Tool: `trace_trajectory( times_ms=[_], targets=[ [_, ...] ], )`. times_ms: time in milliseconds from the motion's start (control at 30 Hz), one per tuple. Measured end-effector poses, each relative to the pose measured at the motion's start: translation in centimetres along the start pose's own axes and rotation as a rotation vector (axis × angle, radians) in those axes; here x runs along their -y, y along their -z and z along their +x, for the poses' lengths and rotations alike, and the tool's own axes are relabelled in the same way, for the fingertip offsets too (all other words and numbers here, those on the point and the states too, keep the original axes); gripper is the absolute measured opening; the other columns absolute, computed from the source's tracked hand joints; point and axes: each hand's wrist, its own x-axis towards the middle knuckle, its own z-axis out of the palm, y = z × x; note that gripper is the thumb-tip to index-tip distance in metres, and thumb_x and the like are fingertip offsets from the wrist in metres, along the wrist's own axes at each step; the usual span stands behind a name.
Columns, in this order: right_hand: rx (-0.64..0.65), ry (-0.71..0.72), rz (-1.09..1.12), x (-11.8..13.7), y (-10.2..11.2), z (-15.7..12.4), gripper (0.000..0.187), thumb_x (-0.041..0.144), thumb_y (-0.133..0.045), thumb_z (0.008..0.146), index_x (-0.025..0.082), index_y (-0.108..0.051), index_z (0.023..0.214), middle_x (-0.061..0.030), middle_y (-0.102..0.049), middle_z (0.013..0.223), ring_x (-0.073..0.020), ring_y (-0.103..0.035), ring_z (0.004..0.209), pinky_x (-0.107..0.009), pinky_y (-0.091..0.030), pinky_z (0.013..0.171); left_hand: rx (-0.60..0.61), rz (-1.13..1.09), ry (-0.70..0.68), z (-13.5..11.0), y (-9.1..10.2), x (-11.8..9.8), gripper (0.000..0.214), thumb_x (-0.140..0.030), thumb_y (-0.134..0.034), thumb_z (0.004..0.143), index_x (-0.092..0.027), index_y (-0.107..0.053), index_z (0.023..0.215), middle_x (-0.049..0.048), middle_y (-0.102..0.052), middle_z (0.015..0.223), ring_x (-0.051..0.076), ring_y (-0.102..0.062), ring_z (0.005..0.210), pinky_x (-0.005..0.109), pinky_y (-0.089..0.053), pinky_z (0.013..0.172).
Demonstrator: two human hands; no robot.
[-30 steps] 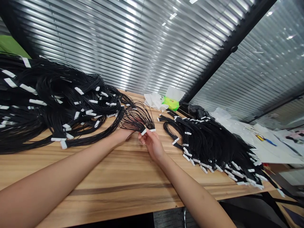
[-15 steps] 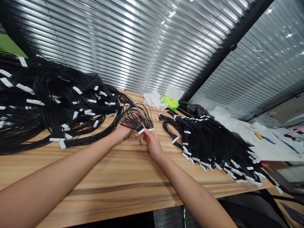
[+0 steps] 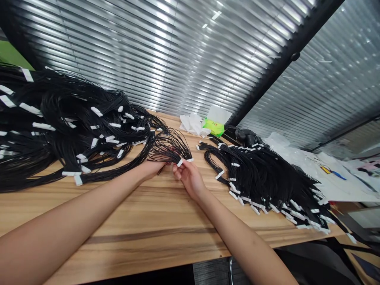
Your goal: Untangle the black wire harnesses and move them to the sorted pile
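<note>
Your left hand point(image 3: 153, 168) grips the wire bundle point(image 3: 170, 144); your right hand point(image 3: 190, 180) pinches its white connector point(image 3: 179, 162) — draw gently, strands fanned flat.

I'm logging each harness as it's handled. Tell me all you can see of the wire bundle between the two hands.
The wire bundle is a fan of thin, glossy black wires arching above the wooden table, ending in small white connectors. The left hand grips the gathered strands; the right hand pinches the connector end. Its far strands meet the big pile at left.
</note>
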Motion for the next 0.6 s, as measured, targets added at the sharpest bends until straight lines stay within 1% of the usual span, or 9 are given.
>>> trace_trajectory(
  times_ms=[67, 167, 267, 367, 400, 467, 533, 600],
  targets=[
    [0.005, 0.003, -0.009, -0.12, 0.18, 0.12, 0.026, 0.04, -0.061, 0.077, 0.015, -0.065, 0.075, -0.0022, -0.062, 0.065, -0.0097, -0.041, 0.05, -0.025, -0.031, 0.05, -0.016, -0.005, -0.012, 0.11, 0.06, 0.15, 0.021, -0.036, -0.059, 0.07, -0.016, -0.053, 0.065, -0.003, -0.051, 0.053, 0.01, -0.049, 0.048, 0.024, -0.04, 0.046],
    [0.008, 0.014, -0.02, -0.21, 0.31, 0.24, 0.026, 0.04, -0.06, 0.078, 0.015, -0.065, 0.075, -0.0022, -0.061, 0.064, -0.01, -0.042, 0.051, -0.025, -0.03, 0.05, 0.014, -0.017, -0.004, 0.13, 0.05, 0.14, 0.021, -0.036, -0.06, 0.069, -0.017, -0.052, 0.064, -0.0035, -0.049, 0.051, 0.011, -0.049, 0.048, 0.023, -0.04, 0.047],
    [0.004, 0.026, -0.02, -0.22, 0.29, 0.25, 0.025, 0.039, -0.06, 0.078, 0.015, -0.065, 0.076, -0.0019, -0.061, 0.062, -0.0103, -0.043, 0.053, -0.024, -0.03, 0.05, 0.052, -0.036, 0.018, 0.09, -0.01, 0.0, 0.021, -0.034, -0.061, 0.069, -0.016, -0.053, 0.063, -0.0026, -0.052, 0.051, 0.01, -0.048, 0.047, 0.023, -0.04, 0.046],
    [0.003, 0.027, -0.031, -0.27, 0.18, 0.21, 0.025, 0.04, -0.061, 0.078, 0.015, -0.064, 0.073, -0.0021, -0.061, 0.063, -0.0102, -0.043, 0.052, -0.025, -0.03, 0.05, 0.069, -0.088, 0.03, 0.0, -0.04, -0.14, 0.021, -0.032, -0.061, 0.07, -0.016, -0.053, 0.06, -0.0023, -0.051, 0.047, 0.011, -0.048, 0.044, 0.023, -0.04, 0.044],
    [0.006, 0.021, -0.034, -0.28, 0.13, 0.19, 0.026, 0.04, -0.061, 0.078, 0.015, -0.063, 0.073, -0.0022, -0.061, 0.063, -0.0099, -0.042, 0.052, -0.025, -0.03, 0.05, 0.058, -0.111, 0.024, -0.05, -0.03, -0.19, 0.021, -0.032, -0.06, 0.07, -0.015, -0.054, 0.06, -0.0021, -0.051, 0.047, 0.011, -0.048, 0.043, 0.023, -0.04, 0.044],
    [0.012, 0.008, -0.031, -0.3, 0.06, 0.16, 0.026, 0.041, -0.061, 0.078, 0.015, -0.063, 0.073, -0.0023, -0.062, 0.065, -0.0094, -0.041, 0.05, -0.025, -0.03, 0.051, 0.016, -0.161, -0.002, -0.13, 0.01, -0.28, 0.019, -0.032, -0.06, 0.072, -0.015, -0.056, 0.063, -0.0008, -0.056, 0.052, 0.012, -0.051, 0.046, 0.024, -0.042, 0.045],
    [0.011, 0.003, -0.024, -0.26, 0.03, 0.14, 0.026, 0.041, -0.062, 0.078, 0.016, -0.063, 0.073, -0.0021, -0.062, 0.066, -0.0092, -0.041, 0.05, -0.025, -0.03, 0.051, -0.02, -0.195, -0.035, -0.16, 0.05, -0.36, 0.015, -0.029, -0.061, 0.071, -0.015, -0.059, 0.065, 0.0004, -0.062, 0.06, 0.012, -0.055, 0.052, 0.024, -0.046, 0.05],
    [0.003, 0.004, -0.023, -0.18, 0.03, 0.1, 0.026, 0.041, -0.062, 0.077, 0.016, -0.062, 0.072, -0.002, -0.062, 0.065, -0.0094, -0.041, 0.05, -0.025, -0.03, 0.051, -0.046, -0.207, -0.058, -0.12, 0.07, -0.43, 0.009, -0.023, -0.063, 0.068, -0.015, -0.059, 0.064, 0.0003, -0.063, 0.064, 0.012, -0.057, 0.058, 0.024, -0.049, 0.055]
  ],
)
